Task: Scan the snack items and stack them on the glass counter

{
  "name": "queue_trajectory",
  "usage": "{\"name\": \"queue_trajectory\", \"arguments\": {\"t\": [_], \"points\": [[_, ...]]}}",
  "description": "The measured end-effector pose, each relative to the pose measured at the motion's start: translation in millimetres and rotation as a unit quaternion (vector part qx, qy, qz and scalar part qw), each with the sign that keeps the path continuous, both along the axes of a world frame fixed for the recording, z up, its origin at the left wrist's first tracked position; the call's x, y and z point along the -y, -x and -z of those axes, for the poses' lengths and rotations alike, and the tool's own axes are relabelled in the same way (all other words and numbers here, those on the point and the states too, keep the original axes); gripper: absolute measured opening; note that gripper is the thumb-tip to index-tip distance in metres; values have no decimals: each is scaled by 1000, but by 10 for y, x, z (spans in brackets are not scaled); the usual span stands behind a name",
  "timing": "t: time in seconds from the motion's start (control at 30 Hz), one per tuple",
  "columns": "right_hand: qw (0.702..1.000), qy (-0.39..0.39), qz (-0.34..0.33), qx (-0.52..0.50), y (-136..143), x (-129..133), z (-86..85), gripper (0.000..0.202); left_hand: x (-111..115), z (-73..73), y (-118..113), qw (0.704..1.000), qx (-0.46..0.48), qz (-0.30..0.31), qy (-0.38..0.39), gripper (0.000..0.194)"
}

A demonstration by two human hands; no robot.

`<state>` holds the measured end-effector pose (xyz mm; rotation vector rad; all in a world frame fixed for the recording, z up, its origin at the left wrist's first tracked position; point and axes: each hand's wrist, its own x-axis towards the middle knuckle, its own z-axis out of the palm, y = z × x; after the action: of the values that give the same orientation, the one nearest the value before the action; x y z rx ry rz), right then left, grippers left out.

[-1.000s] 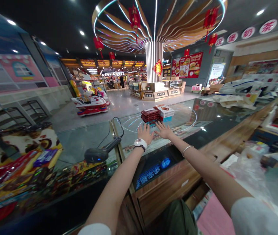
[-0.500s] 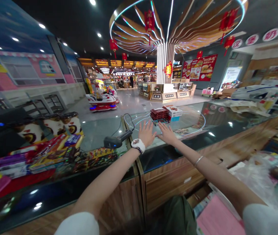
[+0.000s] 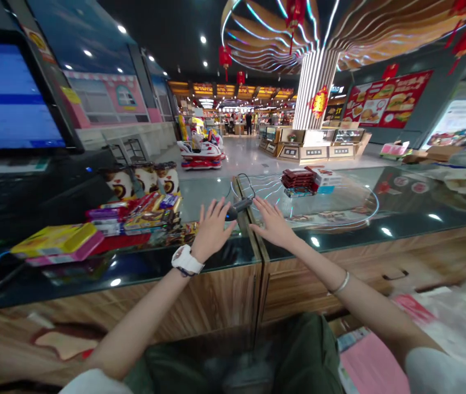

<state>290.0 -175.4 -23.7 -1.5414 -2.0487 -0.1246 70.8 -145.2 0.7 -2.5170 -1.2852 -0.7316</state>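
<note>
My left hand (image 3: 214, 230) hangs palm down over the near edge of the glass counter (image 3: 200, 189), fingers spread, holding nothing. A white watch (image 3: 186, 259) is on that wrist. To its right, my right hand (image 3: 274, 223) is also spread flat with nothing in it; a bracelet (image 3: 341, 282) rings that forearm. Between and just beyond the fingertips lies a black barcode scanner (image 3: 241, 205) with a cord, partly hidden by my left hand. Whether either hand touches the counter I cannot tell. Left of my left hand lie several packaged snacks (image 3: 151, 213).
Stacked red packets (image 3: 297, 179) and a white-and-blue box (image 3: 325, 180) stand on the right counter. At left are a monitor (image 3: 11, 98), a yellow-and-pink box (image 3: 58, 242) and patterned bags (image 3: 145, 179). Wooden drawers (image 3: 298, 282) run below; a pink box (image 3: 374, 364) sits low right.
The view has turned left, bringing the monitor in. My left hand has moved left, away from the right hand, and now covers part of the scanner. Both hands remain spread.
</note>
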Motion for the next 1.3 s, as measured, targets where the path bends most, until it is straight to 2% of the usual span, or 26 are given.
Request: {"name": "queue_trajectory", "arguments": {"t": [0.17, 0.3, 0.5, 0.67, 0.87, 1.0, 1.3], "points": [[998, -1, -67, 8, 547, -1, -71, 77, 35, 159, 570, 998, 21, -55, 3, 50], [993, 3, -115, 24, 958, -66, -127, 76, 68, 211, 971, 994, 33, -100, -2, 49], [985, 22, -161, 51, 1538, -224, -190, 77, 51, 141, 1468, 986, 33, -161, -7, 51], [982, 38, -175, 65, 1906, -406, -179, 77, -47, 57, 1782, 981, 12, -195, -14, 54], [981, 50, -173, 79, 2211, -709, -155, 80, -238, 34, 1996, 983, 2, -182, -22, 53], [980, 68, -162, 95, 2350, -909, -153, 82, -335, 70, 2059, 980, 4, -197, -11, 58], [976, 101, -162, 103, 2449, -1111, 2, 75, -329, 175, 2081, 973, -20, -227, 34, 59]]}}
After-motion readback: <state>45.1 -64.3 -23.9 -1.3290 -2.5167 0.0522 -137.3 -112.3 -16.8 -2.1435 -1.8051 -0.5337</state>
